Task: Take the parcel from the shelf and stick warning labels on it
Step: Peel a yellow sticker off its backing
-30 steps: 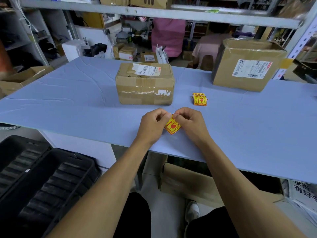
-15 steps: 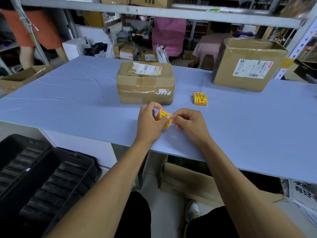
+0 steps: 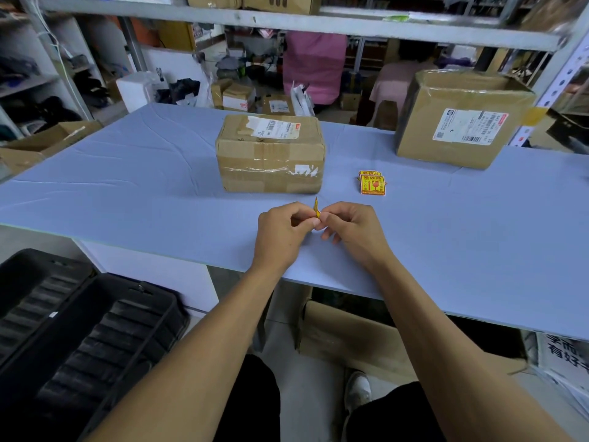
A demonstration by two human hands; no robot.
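Observation:
A taped cardboard parcel with a white shipping label on top sits in the middle of the blue table. Just in front of it, my left hand and my right hand pinch one yellow-and-red warning label between their fingertips. The label stands on edge, so only its thin side shows. A small stack of the same warning labels lies flat on the table to the right of the parcel.
A larger cardboard box stands at the table's back right, beside a shelf post. A metal shelf beam runs overhead. A black crate sits on the floor at left, cardboard under the table. A person in pink stands behind.
The label has turned from face-up to edge-on between my fingertips, and both hands have shifted slightly toward the parcel. A person at the far left has left the view.

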